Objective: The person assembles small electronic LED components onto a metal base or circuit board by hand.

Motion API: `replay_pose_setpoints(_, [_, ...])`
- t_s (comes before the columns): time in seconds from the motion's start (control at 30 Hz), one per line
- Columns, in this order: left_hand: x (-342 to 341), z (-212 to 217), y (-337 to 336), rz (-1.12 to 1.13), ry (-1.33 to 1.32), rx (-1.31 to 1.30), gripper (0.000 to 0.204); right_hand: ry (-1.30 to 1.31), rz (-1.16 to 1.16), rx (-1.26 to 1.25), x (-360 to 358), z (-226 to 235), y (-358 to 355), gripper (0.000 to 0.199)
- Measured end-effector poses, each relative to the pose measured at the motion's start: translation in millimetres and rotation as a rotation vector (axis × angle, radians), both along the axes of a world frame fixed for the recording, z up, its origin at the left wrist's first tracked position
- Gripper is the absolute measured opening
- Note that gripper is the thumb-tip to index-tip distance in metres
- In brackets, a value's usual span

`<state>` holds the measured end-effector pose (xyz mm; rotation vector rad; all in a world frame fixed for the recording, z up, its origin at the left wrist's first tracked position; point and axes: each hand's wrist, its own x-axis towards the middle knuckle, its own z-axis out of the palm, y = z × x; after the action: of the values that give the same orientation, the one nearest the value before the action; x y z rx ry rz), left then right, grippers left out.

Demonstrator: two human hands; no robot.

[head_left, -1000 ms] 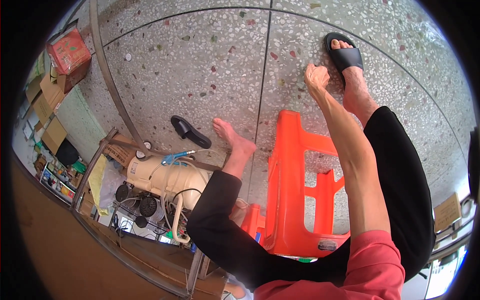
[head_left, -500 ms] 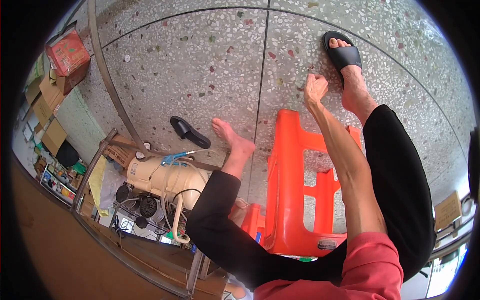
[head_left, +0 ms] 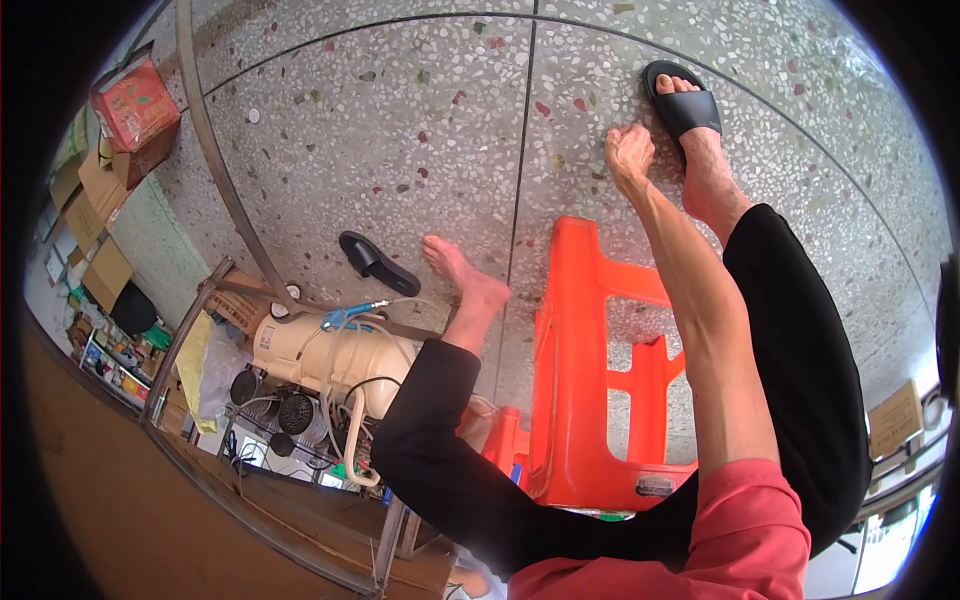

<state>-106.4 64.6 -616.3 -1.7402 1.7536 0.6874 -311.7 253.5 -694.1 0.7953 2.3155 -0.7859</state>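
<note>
My right hand (head_left: 630, 157) is curled closed just above the speckled floor, beside the black slide slipper (head_left: 690, 112) on my right foot. Its fingers face away and down, so whatever they may hold is hidden. The bare right forearm passes over a red-orange plastic stool (head_left: 572, 400), which lies on its side between my legs. Nowhere in the head view does my left hand appear. My left foot (head_left: 463, 275) is bare, and a loose black slipper (head_left: 379, 264) lies to its left.
At the left stands a cream air compressor (head_left: 330, 355) with hoses and a blue air gun (head_left: 352, 316). A metal frame (head_left: 225, 190) runs along that side. A red box (head_left: 137, 105) and cardboard boxes (head_left: 103, 190) are at the far left. Another carton (head_left: 895, 420) stands at the right.
My right hand has moved slightly farther from me, its fist turning a little. The forearm has shifted with it. Slippers, stool and compressor stay in place.
</note>
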Motion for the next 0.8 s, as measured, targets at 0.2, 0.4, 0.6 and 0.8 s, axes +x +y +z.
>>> replay_pose_setpoints(0.2, [-0.7,3.2,-12.6,0.277,0.279,-0.059,0.098,-0.006,-0.045,0.015,30.2,2.9,-9.3,0.026])
replay_pose_setpoints(0.4, [-16.8,12.8,11.0,0.046,0.018,0.025,0.095,-0.19,-0.194,-0.058,32.3,-10.4,12.7,0.034])
replay_pose_setpoints(0.6, [-17.1,16.6,7.0,0.088,0.06,0.036,0.099,-0.139,-0.017,0.052,22.0,-1.7,3.1,0.03])
replay_pose_setpoints(0.8, [-3.5,7.5,-12.8,0.334,0.289,-0.062,0.085,-0.058,-0.071,-0.135,29.4,6.4,-10.4,0.029])
